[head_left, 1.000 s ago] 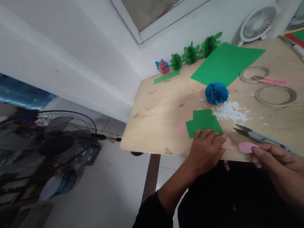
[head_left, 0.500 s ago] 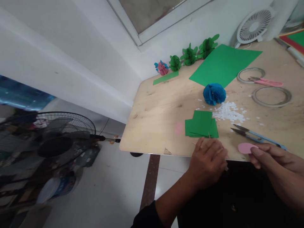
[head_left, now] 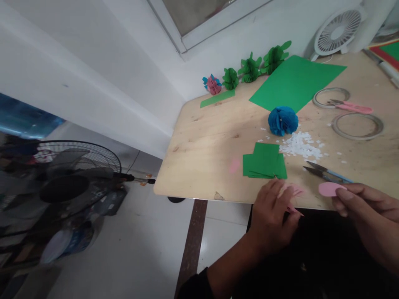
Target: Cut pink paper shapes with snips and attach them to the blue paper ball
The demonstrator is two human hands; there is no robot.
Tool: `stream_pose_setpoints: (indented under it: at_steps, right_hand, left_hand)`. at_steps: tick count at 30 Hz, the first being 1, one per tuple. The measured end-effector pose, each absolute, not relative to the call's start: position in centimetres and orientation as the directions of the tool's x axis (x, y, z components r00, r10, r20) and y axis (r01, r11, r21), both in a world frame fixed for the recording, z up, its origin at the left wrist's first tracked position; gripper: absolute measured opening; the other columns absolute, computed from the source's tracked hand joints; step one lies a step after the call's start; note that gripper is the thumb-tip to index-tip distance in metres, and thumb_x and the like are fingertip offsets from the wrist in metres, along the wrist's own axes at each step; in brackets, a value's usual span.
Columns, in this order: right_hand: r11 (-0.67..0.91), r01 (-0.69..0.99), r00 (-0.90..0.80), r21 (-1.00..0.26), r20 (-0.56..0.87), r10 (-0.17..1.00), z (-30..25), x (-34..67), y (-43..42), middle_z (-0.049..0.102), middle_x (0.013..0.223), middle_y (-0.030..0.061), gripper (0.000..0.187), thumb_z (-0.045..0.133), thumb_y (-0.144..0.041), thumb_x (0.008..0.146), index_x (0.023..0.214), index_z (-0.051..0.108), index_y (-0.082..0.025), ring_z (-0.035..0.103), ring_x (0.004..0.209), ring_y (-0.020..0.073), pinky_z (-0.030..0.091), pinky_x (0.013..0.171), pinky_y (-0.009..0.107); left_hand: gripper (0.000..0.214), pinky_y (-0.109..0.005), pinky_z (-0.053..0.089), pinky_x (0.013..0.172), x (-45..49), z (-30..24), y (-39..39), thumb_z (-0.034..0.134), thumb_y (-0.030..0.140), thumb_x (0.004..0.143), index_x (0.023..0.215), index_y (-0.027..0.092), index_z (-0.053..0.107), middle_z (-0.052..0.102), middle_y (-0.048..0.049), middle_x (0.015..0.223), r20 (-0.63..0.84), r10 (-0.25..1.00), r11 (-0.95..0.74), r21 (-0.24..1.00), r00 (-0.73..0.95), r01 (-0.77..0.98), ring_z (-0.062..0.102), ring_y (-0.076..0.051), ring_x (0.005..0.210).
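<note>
At the table's front edge, my left hand (head_left: pixel 274 209) has its fingers closed around some crumpled pink paper scraps (head_left: pixel 295 190), partly hidden by the fingers. My right hand (head_left: pixel 358 203) pinches a flat pink paper oval (head_left: pixel 328 189) between thumb and fingers. Just beyond the right hand lie thread snips (head_left: pixel 326 171) with dark blades and a blue handle, partly covered by that hand. A stack of green paper rectangles (head_left: pixel 264 160) sits right in front of my left hand. Behind it are a blue paper honeycomb ball (head_left: pixel 283 121) and a heap of small white paper bits (head_left: pixel 301 145).
Two tape rolls (head_left: pixel 358 126) and pink-handled snips (head_left: pixel 355 107) lie at the right. A large green sheet (head_left: pixel 299 83), a green strip (head_left: pixel 217 99), several paper figures (head_left: pixel 250 68) and a small white fan (head_left: pixel 338 32) line the wall. A floor fan (head_left: pixel 77 174) stands left.
My left hand has turned and shifted slightly right, and pink scraps now show between its fingers. The right hand, still pinching the pink oval, has moved a little right and away from me.
</note>
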State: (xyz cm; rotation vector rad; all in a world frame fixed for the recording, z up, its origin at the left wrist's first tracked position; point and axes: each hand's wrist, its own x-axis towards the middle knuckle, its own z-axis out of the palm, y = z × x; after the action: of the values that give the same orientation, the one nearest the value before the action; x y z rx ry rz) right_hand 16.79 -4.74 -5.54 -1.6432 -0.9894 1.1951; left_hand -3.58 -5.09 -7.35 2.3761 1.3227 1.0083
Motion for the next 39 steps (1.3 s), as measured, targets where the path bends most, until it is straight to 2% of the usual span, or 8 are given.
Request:
stream_pose_setpoints:
  at_steps: [5, 9, 15, 20, 22, 26, 30, 39]
  right_hand:
    - [-0.378, -0.020, 0.344, -0.925, -0.362, 0.866, -3.6, 16.3, -3.9, 0.063, 0.072, 0.0005, 0.046, 0.079, -0.056, 0.055, 0.085, 0.069, -0.023, 0.060, 0.074, 0.0151, 0.047, 0.063, 0.022]
    - [-0.373, -0.062, 0.345, -0.926, -0.370, 0.862, -3.4, 16.2, -3.7, 0.063, 0.072, 0.0012, 0.047, 0.080, -0.055, 0.054, 0.085, 0.069, -0.023, 0.059, 0.074, 0.0155, 0.047, 0.062, 0.023]
    - [-0.362, -0.054, 0.327, -0.931, -0.359, 0.874, -3.8, 16.5, -3.8, 0.064, 0.075, 0.0015, 0.042, 0.078, -0.054, 0.058, 0.086, 0.068, -0.023, 0.059, 0.072, 0.0160, 0.048, 0.063, 0.026]
    - [-0.380, 0.024, 0.333, -0.925, -0.350, 0.875, -3.4, 16.4, -3.8, 0.062, 0.071, 0.0011, 0.043, 0.076, -0.059, 0.058, 0.079, 0.067, -0.023, 0.060, 0.073, 0.0170, 0.048, 0.065, 0.027]
    - [-0.374, 0.027, 0.335, -0.927, -0.345, 0.877, -3.2, 16.3, -3.8, 0.063, 0.072, 0.0013, 0.044, 0.076, -0.060, 0.057, 0.078, 0.068, -0.022, 0.060, 0.073, 0.0166, 0.048, 0.065, 0.027]
    - [-0.379, 0.048, 0.356, -0.924, -0.338, 0.871, -2.8, 16.1, -3.8, 0.062, 0.067, 0.0014, 0.043, 0.076, -0.061, 0.057, 0.075, 0.067, -0.023, 0.059, 0.068, 0.0167, 0.047, 0.060, 0.027]
    - [-0.398, 0.066, 0.375, -0.915, -0.347, 0.860, -2.2, 16.1, -3.9, 0.060, 0.062, 0.0012, 0.044, 0.075, -0.063, 0.056, 0.070, 0.065, -0.023, 0.058, 0.065, 0.0164, 0.045, 0.056, 0.026]
    - [-0.393, 0.074, 0.386, -0.917, -0.337, 0.859, -2.3, 15.8, -3.9, 0.061, 0.064, 0.0015, 0.045, 0.075, -0.063, 0.056, 0.071, 0.064, -0.022, 0.059, 0.067, 0.0170, 0.044, 0.058, 0.027]
  left_hand:
    - [0.053, -0.045, 0.039, 0.113, -3.3, -7.8, -4.2, 0.051, 0.040, 0.092, 0.133, 0.007, 0.051, 0.056, -0.0181, 0.138, 0.386, 0.792, -0.607, 0.415, 0.473, 0.678, 0.045, -0.029, 0.135]
    - [0.057, -0.046, 0.038, 0.115, -1.3, -7.9, -3.8, 0.047, 0.044, 0.094, 0.135, 0.005, 0.050, 0.052, -0.0197, 0.141, 0.357, 0.745, -0.664, 0.323, 0.563, 0.674, 0.041, -0.031, 0.138]
    - [0.053, -0.044, 0.039, 0.110, -0.5, -7.1, -3.5, 0.041, 0.043, 0.097, 0.137, 0.010, 0.052, 0.052, -0.0163, 0.141, 0.307, 0.704, -0.709, 0.267, 0.640, 0.652, 0.042, -0.030, 0.136]
    - [0.071, -0.047, 0.041, 0.093, -2.2, -6.5, -2.5, 0.041, 0.066, 0.091, 0.141, 0.015, 0.047, 0.053, -0.0161, 0.134, 0.285, 0.656, -0.751, 0.152, 0.699, 0.642, 0.049, -0.033, 0.119]
    - [0.070, -0.043, 0.040, 0.085, -2.4, -6.4, -1.6, 0.043, 0.065, 0.091, 0.141, 0.016, 0.046, 0.055, -0.0158, 0.128, 0.238, 0.613, -0.784, 0.061, 0.754, 0.618, 0.051, -0.032, 0.112]
    - [0.055, -0.036, 0.034, 0.067, -2.1, -6.7, 0.2, 0.036, 0.058, 0.097, 0.118, 0.013, 0.060, 0.060, -0.0117, 0.101, 0.219, 0.508, -0.847, -0.052, 0.833, 0.529, 0.054, -0.026, 0.091]
    - [0.043, -0.033, 0.028, 0.060, -2.0, -7.2, 0.9, 0.037, 0.053, 0.099, 0.093, 0.020, 0.064, 0.058, -0.0067, 0.082, 0.288, 0.380, -0.912, -0.044, 0.879, 0.409, 0.054, -0.022, 0.077]
    - [0.043, -0.034, 0.024, 0.053, -2.1, -8.2, 0.8, 0.040, 0.037, 0.100, 0.069, 0.017, 0.063, 0.057, -0.0053, 0.060, 0.313, 0.411, -0.910, 0.075, 0.856, 0.409, 0.053, -0.019, 0.057]
